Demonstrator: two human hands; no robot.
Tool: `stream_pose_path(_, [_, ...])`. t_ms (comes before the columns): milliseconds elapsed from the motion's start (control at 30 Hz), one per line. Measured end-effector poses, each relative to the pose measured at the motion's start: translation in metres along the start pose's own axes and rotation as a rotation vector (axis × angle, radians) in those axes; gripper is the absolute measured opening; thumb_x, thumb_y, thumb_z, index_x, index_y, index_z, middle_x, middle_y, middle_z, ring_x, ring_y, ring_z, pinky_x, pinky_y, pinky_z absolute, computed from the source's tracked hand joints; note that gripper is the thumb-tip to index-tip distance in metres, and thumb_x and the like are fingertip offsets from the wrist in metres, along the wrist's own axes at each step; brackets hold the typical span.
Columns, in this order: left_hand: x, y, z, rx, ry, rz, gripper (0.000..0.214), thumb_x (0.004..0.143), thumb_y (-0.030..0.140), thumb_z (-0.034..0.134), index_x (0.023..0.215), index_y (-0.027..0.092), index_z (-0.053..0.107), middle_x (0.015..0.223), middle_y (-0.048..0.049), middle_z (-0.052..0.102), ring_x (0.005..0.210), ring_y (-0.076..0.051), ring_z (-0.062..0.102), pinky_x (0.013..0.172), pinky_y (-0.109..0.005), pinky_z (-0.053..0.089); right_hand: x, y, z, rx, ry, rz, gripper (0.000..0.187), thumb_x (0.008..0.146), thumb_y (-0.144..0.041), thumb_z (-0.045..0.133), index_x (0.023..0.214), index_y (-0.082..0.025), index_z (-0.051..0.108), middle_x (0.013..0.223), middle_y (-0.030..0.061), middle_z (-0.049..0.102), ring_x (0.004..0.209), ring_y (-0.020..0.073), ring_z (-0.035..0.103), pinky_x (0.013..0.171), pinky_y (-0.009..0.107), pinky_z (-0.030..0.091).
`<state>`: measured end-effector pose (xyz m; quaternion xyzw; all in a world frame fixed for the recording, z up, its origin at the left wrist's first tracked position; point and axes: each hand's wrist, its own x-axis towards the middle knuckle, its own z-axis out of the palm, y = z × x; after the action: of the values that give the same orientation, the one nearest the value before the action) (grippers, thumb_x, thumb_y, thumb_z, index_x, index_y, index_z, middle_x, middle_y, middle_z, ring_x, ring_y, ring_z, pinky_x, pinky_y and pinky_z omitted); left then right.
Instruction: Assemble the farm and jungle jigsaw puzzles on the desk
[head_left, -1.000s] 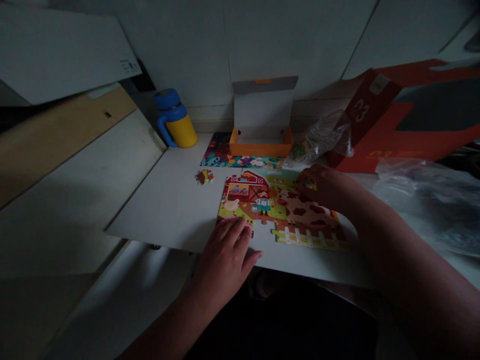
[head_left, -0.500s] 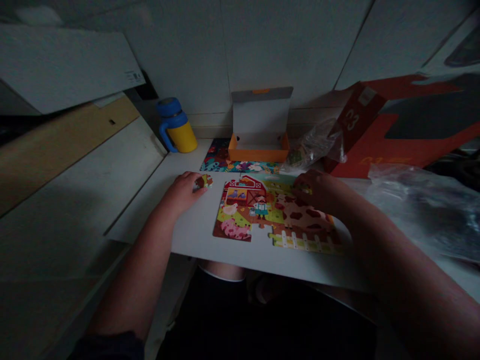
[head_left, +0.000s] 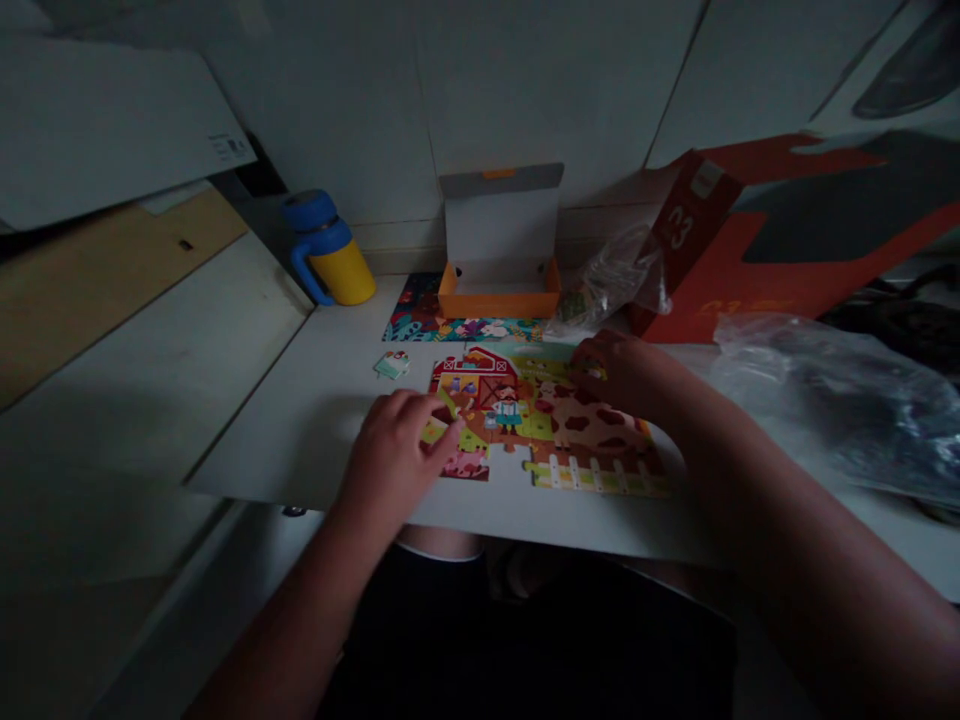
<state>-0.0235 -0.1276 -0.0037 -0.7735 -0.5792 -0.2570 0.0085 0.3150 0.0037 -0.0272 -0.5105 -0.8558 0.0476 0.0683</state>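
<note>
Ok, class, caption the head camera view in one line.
Left hand and right hand touch a farm jigsaw puzzle.

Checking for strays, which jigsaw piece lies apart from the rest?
The small pale green piece, alone on the white board left of the farm jigsaw, whose other pieces sit together.

Two hands: left hand (head_left: pixel 394 450), right hand (head_left: pixel 622 375). One farm jigsaw puzzle (head_left: pixel 540 425) under both. One loose piece (head_left: pixel 392 365) beyond left. One orange box (head_left: pixel 499 295), one flask (head_left: pixel 328 260) farther out. Two plastic bags beyond right: small bag (head_left: pixel 611 275), large bag (head_left: pixel 832 400).

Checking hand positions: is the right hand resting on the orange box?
No, the right hand rests on the farm jigsaw puzzle, apart from the orange box.
</note>
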Motion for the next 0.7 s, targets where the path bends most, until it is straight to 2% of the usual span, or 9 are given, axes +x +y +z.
stream_pose_path(67, [-0.022, 0.037, 0.011, -0.020, -0.019, 0.016, 0.014, 0.099, 0.035, 0.072, 0.107, 0.024, 0.067, 0.111, -0.0088, 0.071, 0.107, -0.029, 0.067, 0.098, -0.050, 0.058, 0.000, -0.001, -0.001, -0.007, -0.005, 0.000, 0.028, 0.098, -0.037, 0.061, 0.115, -0.020, 0.076, 0.117, 0.0172, 0.073, 0.103, 0.0326, 0.071, 0.089, 0.042, 0.057])
stream_pose_path(133, [-0.039, 0.064, 0.023, -0.015, -0.024, 0.026, 0.018, 0.099, 0.040, 0.071, 0.103, 0.023, 0.066, 0.105, -0.0100, 0.069, 0.103, -0.029, 0.067, 0.095, -0.051, 0.059, 0.001, -0.001, -0.002, -0.010, -0.015, 0.000, 0.030, 0.100, -0.037, 0.060, 0.117, -0.018, 0.075, 0.119, 0.0185, 0.073, 0.104, 0.0328, 0.071, 0.090, 0.042, 0.056])
stream_pose_path(233, [-0.053, 0.083, 0.037, 0.051, -0.026, 0.006, 0.023, 0.098, 0.044, 0.073, 0.101, 0.022, 0.066, 0.104, -0.0114, 0.067, 0.104, -0.032, 0.065, 0.099, -0.058, 0.058, 0.001, -0.002, -0.003, -0.016, -0.028, 0.005, 0.030, 0.101, -0.038, 0.060, 0.117, -0.017, 0.074, 0.120, 0.0193, 0.072, 0.106, 0.0339, 0.071, 0.094, 0.043, 0.056])
stream_pose_path(367, [-0.053, 0.085, 0.045, 0.115, -0.021, -0.023, 0.028, 0.096, 0.048, 0.075, 0.102, 0.022, 0.066, 0.104, -0.0116, 0.066, 0.106, -0.035, 0.064, 0.096, -0.059, 0.058, 0.000, -0.004, -0.005, -0.010, -0.034, 0.018, 0.031, 0.101, -0.039, 0.060, 0.118, -0.018, 0.074, 0.120, 0.0179, 0.072, 0.109, 0.0331, 0.071, 0.095, 0.043, 0.056])
stream_pose_path(567, [-0.049, 0.085, 0.042, 0.124, -0.058, -0.013, 0.034, 0.098, 0.053, 0.070, 0.099, 0.020, 0.067, 0.102, -0.0121, 0.069, 0.102, -0.034, 0.066, 0.098, -0.061, 0.057, -0.001, -0.007, -0.008, -0.022, -0.052, 0.037, 0.028, 0.100, -0.036, 0.062, 0.119, -0.019, 0.074, 0.122, 0.0168, 0.073, 0.111, 0.0306, 0.069, 0.097, 0.040, 0.055])
stream_pose_path(633, [-0.048, 0.083, 0.042, 0.112, -0.073, 0.035, 0.034, 0.099, 0.050, 0.070, 0.114, 0.019, 0.069, 0.118, -0.0142, 0.072, 0.113, -0.035, 0.067, 0.106, -0.062, 0.055, -0.001, -0.007, -0.008, -0.025, -0.053, 0.024, 0.028, 0.100, -0.035, 0.062, 0.120, -0.018, 0.074, 0.123, 0.0173, 0.072, 0.114, 0.0309, 0.069, 0.099, 0.040, 0.054])
stream_pose_path(700, [-0.048, 0.079, 0.044, 0.086, -0.113, 0.134, 0.045, 0.102, 0.045, 0.068, 0.137, 0.017, 0.064, 0.146, -0.0163, 0.066, 0.134, -0.036, 0.061, 0.115, -0.059, 0.051, -0.001, -0.007, -0.008, -0.018, -0.052, 0.019, 0.028, 0.101, -0.035, 0.062, 0.119, -0.017, 0.074, 0.123, 0.0181, 0.072, 0.115, 0.0317, 0.069, 0.100, 0.042, 0.054])
